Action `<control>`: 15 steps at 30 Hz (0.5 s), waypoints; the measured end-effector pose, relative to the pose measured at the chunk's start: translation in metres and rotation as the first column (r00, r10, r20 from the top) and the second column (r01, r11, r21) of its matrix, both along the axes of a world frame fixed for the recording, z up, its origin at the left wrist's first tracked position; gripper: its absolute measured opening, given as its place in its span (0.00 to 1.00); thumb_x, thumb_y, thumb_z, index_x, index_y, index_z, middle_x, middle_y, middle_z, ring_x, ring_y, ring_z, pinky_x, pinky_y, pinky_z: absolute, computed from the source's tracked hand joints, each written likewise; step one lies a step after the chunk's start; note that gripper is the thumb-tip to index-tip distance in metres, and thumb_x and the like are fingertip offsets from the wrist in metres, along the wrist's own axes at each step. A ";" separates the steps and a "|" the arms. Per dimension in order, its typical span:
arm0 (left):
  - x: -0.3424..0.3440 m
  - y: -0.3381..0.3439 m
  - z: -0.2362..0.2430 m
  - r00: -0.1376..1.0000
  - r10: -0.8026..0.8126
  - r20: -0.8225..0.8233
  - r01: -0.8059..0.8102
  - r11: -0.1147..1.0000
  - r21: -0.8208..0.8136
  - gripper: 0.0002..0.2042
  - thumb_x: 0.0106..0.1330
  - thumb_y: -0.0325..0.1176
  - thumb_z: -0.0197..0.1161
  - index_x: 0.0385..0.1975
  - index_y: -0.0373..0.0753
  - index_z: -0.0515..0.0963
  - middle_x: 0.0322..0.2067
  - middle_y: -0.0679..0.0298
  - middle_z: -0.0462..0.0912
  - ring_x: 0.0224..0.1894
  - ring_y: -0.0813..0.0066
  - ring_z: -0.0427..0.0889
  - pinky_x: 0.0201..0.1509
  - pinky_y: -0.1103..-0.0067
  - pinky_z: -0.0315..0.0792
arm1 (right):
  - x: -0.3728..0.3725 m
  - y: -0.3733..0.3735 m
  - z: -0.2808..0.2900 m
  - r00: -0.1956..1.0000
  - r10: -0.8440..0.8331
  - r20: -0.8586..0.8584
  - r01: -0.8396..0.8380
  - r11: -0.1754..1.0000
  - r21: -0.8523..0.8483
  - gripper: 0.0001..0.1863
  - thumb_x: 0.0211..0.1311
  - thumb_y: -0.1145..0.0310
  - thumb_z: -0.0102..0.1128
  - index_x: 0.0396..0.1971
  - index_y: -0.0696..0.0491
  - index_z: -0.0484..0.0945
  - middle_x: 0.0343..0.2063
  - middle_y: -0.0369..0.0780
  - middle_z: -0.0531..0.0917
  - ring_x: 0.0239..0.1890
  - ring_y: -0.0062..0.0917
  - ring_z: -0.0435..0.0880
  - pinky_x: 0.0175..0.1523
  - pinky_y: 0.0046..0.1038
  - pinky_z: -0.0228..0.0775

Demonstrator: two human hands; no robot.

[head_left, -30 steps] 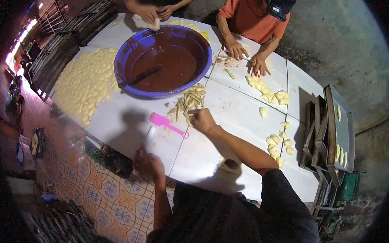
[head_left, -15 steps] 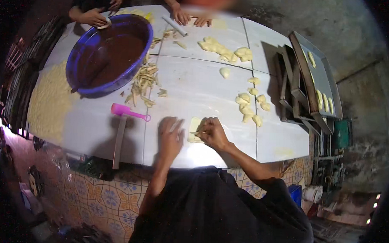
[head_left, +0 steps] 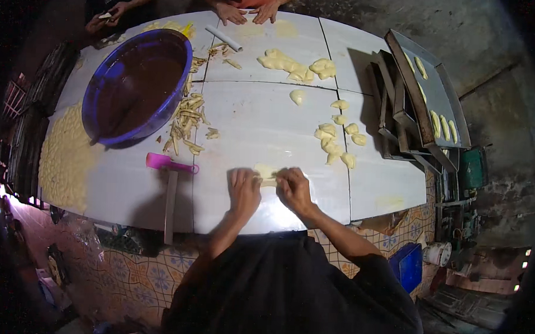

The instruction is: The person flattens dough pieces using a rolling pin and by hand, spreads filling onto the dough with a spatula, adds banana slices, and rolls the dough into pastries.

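A small flat piece of pale dough lies on the white tiled table at my front, its near edge folded into a short roll. My left hand has its fingers curled at the left end of the roll. At the other end, my right hand pinches the dough with bent fingers. My fingertips hide both ends. To the right of my hands sits a cluster of small dough lumps. Left of them lies a pink plastic scoop, beside a long flat stick.
A large blue basin of brown filling stands at the left, with cut strips beside it. Flattened dough covers the left edge. Metal trays are stacked at the right. Across the table, two people's hands work.
My left hand has moved right onto the dough, from open beside it to closed at its end. The near edge is now rolled between both hands. The view has shifted slightly.
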State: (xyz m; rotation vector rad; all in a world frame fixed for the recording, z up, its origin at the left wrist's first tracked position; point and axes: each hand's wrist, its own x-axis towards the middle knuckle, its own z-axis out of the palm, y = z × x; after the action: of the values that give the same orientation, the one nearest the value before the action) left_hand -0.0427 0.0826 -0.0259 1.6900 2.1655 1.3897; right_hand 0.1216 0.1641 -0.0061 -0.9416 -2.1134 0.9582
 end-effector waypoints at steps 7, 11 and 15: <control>-0.005 0.000 0.022 0.958 -0.169 -0.231 0.142 0.981 -0.128 0.21 0.57 0.24 0.63 0.53 0.36 0.77 0.47 0.57 0.76 0.56 0.55 0.68 0.60 0.58 0.62 | 0.009 0.015 -0.016 0.973 0.178 0.149 -0.201 0.967 0.156 0.17 0.55 0.80 0.60 0.47 0.60 0.80 0.49 0.50 0.79 0.52 0.46 0.78 0.56 0.40 0.75; -0.010 0.005 0.011 0.928 -0.330 -0.172 0.296 0.935 -0.196 0.18 0.59 0.24 0.62 0.51 0.34 0.76 0.47 0.54 0.78 0.57 0.53 0.71 0.62 0.56 0.61 | 0.002 0.015 0.001 0.945 0.267 0.190 -0.295 0.946 0.138 0.18 0.57 0.79 0.63 0.50 0.60 0.77 0.47 0.51 0.78 0.48 0.46 0.80 0.53 0.40 0.76; -0.009 0.001 -0.015 0.936 -0.220 -0.274 0.183 0.971 -0.155 0.12 0.58 0.24 0.64 0.43 0.34 0.79 0.41 0.54 0.78 0.52 0.51 0.74 0.59 0.54 0.64 | 0.004 0.011 -0.011 0.972 0.143 0.187 -0.169 0.977 0.129 0.14 0.59 0.76 0.64 0.46 0.59 0.79 0.48 0.51 0.78 0.48 0.47 0.79 0.52 0.42 0.75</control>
State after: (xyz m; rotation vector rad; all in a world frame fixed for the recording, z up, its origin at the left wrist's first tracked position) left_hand -0.0512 0.0835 -0.0406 2.1069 2.0839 0.9838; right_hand 0.1254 0.1750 -0.0170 -0.8231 -2.4018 0.8089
